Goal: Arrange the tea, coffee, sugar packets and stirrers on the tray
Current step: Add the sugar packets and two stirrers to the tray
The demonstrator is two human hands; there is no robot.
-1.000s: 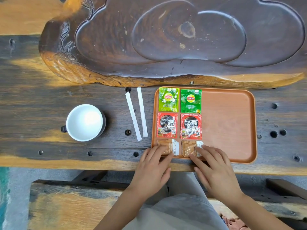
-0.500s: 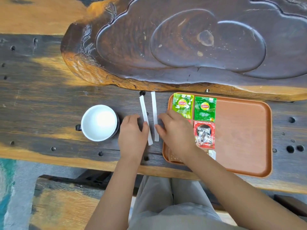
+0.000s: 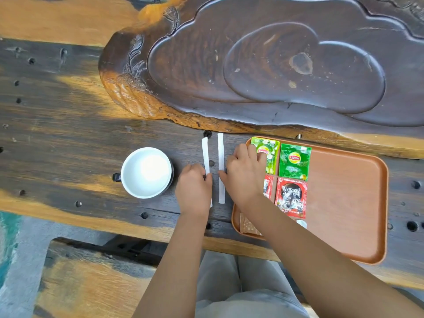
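Observation:
Two white paper-wrapped stirrers lie side by side on the dark wooden table, left of the orange tray (image 3: 344,203). My left hand (image 3: 193,189) pinches the left stirrer (image 3: 205,152) at its middle. My right hand (image 3: 245,173) lies beside the right stirrer (image 3: 221,154), thumb tip touching it, fingers spread over the tray's left edge. On the tray sit two green tea packets (image 3: 294,161), with two red coffee packets (image 3: 291,197) below them. Two brown sugar packets (image 3: 247,226) at the front are mostly hidden by my right forearm.
A white cup (image 3: 146,172) stands on the table left of my left hand. A large carved dark wooden tea board (image 3: 275,65) fills the back of the table, just behind the tray. A wooden bench (image 3: 91,283) is below the table's front edge.
Both hands left the sugar packets at the tray's front and moved left and up to the two stirrers. The left hand closed on the left stirrer.

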